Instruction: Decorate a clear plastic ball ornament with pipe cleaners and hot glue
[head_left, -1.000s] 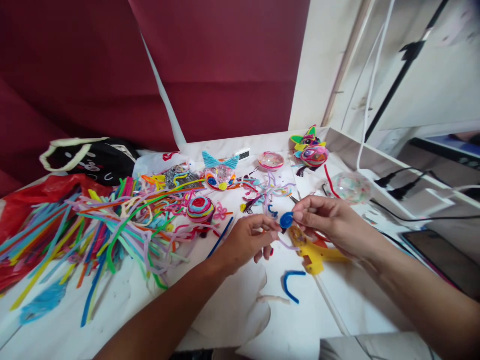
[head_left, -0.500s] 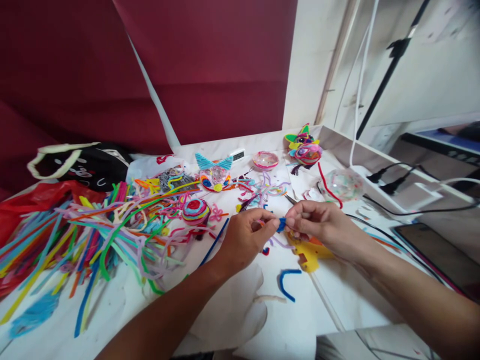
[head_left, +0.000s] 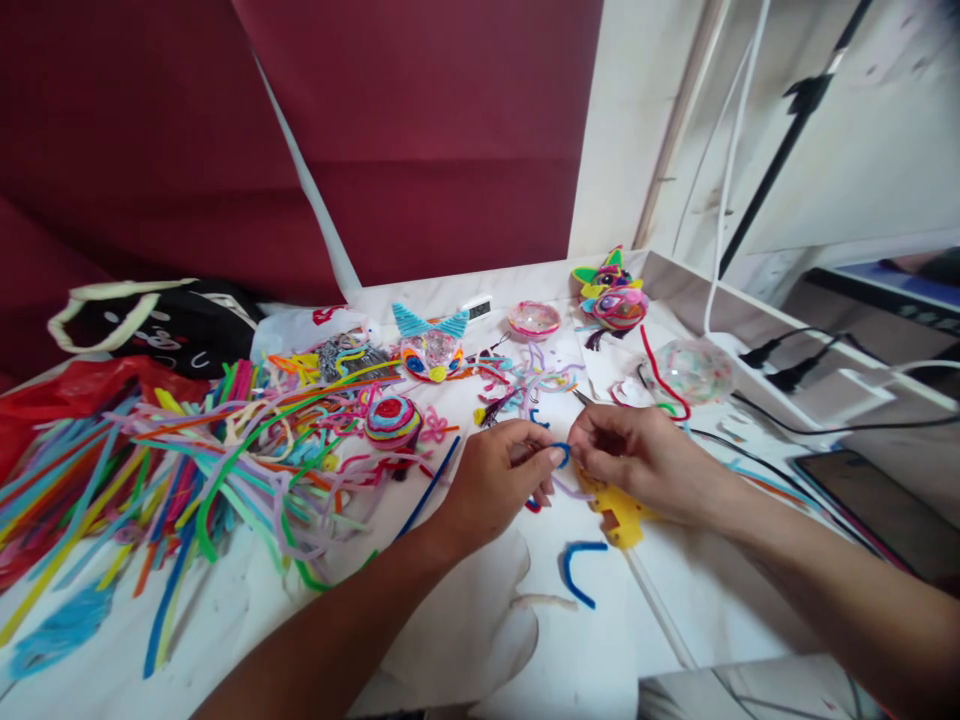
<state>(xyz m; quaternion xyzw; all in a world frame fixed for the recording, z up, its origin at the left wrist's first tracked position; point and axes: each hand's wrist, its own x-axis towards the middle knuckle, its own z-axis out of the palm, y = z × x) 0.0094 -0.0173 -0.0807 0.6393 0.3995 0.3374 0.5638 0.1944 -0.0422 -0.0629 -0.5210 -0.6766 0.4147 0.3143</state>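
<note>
Between my two hands is a short, curled blue pipe cleaner (head_left: 562, 452). My left hand (head_left: 504, 478) pinches one side of it between thumb and forefinger. My right hand (head_left: 624, 452) is closed at its other end, its fingertips pressed together. Under the right hand lies a yellow glue gun (head_left: 621, 516), partly hidden by the palm. A bent blue pipe cleaner (head_left: 577, 575) rests on the table nearer to me. A straight dark blue pipe cleaner (head_left: 429, 487) lies left of my left hand.
A big heap of coloured pipe cleaners (head_left: 225, 450) covers the left side. Behind my hands stand a cat-eared craft piece (head_left: 431, 345), a pink-rimmed clear bowl (head_left: 533, 320) and another eared piece (head_left: 611, 290). On the right are a clear dome (head_left: 694, 370), a power strip (head_left: 780, 375) and a phone (head_left: 862, 500).
My hands have drawn slightly apart, and the blue pipe cleaner between them now shows as a thin curve instead of a compact bunch. The view has shifted slightly.
</note>
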